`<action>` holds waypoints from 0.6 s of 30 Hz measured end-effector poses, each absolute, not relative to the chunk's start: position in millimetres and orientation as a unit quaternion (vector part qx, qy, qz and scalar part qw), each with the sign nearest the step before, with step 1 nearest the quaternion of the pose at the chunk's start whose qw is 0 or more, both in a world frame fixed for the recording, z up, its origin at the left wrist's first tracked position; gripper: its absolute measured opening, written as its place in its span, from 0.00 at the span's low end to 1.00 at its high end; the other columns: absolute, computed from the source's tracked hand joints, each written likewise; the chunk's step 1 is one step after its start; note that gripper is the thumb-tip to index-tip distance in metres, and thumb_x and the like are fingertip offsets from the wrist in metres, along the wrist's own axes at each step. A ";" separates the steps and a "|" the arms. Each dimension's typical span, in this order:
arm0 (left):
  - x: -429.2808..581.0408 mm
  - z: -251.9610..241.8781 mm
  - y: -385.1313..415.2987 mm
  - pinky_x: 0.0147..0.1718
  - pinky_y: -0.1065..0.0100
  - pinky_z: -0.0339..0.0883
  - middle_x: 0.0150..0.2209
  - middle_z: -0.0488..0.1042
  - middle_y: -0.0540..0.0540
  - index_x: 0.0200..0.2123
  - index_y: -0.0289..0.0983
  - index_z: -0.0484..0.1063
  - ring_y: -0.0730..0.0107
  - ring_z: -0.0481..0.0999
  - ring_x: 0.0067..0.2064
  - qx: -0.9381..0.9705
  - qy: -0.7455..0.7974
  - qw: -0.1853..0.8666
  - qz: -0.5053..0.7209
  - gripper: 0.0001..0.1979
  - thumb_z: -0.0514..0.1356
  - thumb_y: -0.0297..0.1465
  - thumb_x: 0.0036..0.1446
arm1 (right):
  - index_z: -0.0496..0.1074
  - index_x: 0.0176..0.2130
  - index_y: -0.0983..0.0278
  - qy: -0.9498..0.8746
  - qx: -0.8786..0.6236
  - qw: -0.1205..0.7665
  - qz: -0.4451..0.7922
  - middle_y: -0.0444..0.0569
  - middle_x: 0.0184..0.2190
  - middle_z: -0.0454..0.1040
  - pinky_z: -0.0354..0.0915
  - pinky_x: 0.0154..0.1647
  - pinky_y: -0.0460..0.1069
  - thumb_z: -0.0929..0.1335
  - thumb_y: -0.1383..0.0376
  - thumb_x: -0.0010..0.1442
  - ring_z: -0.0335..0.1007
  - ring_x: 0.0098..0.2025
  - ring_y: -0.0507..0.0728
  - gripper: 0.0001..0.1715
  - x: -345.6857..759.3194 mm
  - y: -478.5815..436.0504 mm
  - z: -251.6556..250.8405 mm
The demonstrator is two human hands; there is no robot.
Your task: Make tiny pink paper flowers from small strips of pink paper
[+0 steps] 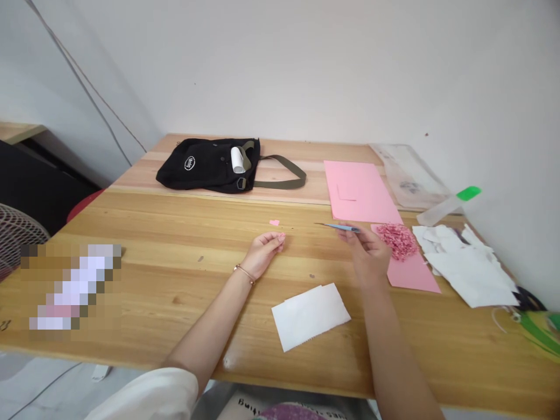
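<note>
My right hand point(367, 252) is closed around a thin blue-handled tool point(343, 227) whose metal tip points left over the wooden table point(175, 245). My left hand point(265, 251) rests on the table with its fingers curled, pinching a small pink paper bit point(282, 235) at the fingertips. Another small pink scrap point(274, 222) lies on the wood just beyond the left hand. A heap of pink paper shreds point(398, 239) sits on a pink sheet point(413, 271) right beside my right hand.
A larger pink sheet point(359, 189) lies farther back. A folded white paper point(310, 315) is near the front edge. A black bag point(210, 163) with a white roll point(237, 159) sits at the back left. White crumpled paper point(468, 262) and a green-capped bottle point(446, 207) lie right.
</note>
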State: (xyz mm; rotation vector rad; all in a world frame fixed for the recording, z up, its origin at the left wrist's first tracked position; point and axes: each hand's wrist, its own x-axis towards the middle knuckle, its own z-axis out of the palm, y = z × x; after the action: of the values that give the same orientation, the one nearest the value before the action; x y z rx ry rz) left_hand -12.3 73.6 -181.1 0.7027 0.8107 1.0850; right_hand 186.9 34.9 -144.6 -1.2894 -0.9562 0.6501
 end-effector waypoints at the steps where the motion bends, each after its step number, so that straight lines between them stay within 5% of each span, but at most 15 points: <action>1: -12.2 -180.8 73.4 0.25 0.74 0.53 0.21 0.67 0.52 0.22 0.32 0.72 0.83 0.62 0.22 0.319 0.367 0.723 0.490 0.09 0.67 0.30 0.36 | 0.74 0.33 0.64 -0.414 -0.573 0.646 0.288 0.46 0.28 0.77 0.70 0.37 0.51 0.69 0.64 0.48 0.74 0.31 0.54 0.10 185.9 35.0 -144.7; 8: -12.0 -180.6 73.5 0.25 0.75 0.54 0.21 0.68 0.52 0.22 0.32 0.72 0.83 0.62 0.22 0.322 0.368 0.723 0.487 0.09 0.67 0.31 0.36 | 0.72 0.22 0.67 -0.264 -0.588 0.653 0.398 0.44 0.16 0.73 0.68 0.19 0.44 0.71 0.62 0.43 0.69 0.17 0.51 0.10 184.9 40.7 -149.7; 12: -11.8 -179.8 73.8 0.24 0.75 0.53 0.21 0.68 0.52 0.22 0.32 0.73 0.83 0.62 0.22 0.318 0.371 0.723 0.488 0.10 0.68 0.31 0.34 | 0.71 0.21 0.68 -0.217 -0.590 0.611 0.481 0.45 0.15 0.72 0.65 0.16 0.42 0.71 0.64 0.42 0.68 0.16 0.49 0.09 186.5 43.5 -155.1; 18: -11.8 -178.9 73.5 0.25 0.75 0.54 0.20 0.68 0.52 0.22 0.32 0.73 0.83 0.62 0.22 0.313 0.373 0.723 0.490 0.10 0.68 0.31 0.33 | 0.70 0.23 0.67 -0.267 -0.611 0.595 0.449 0.43 0.15 0.71 0.62 0.15 0.42 0.69 0.62 0.44 0.66 0.16 0.49 0.09 182.8 41.8 -154.5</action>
State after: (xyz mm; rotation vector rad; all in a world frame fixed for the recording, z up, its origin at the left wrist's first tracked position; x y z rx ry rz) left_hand -11.8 73.5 -178.9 0.6908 0.8228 1.0814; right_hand 182.8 41.8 -154.5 -1.4192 -0.6209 1.0439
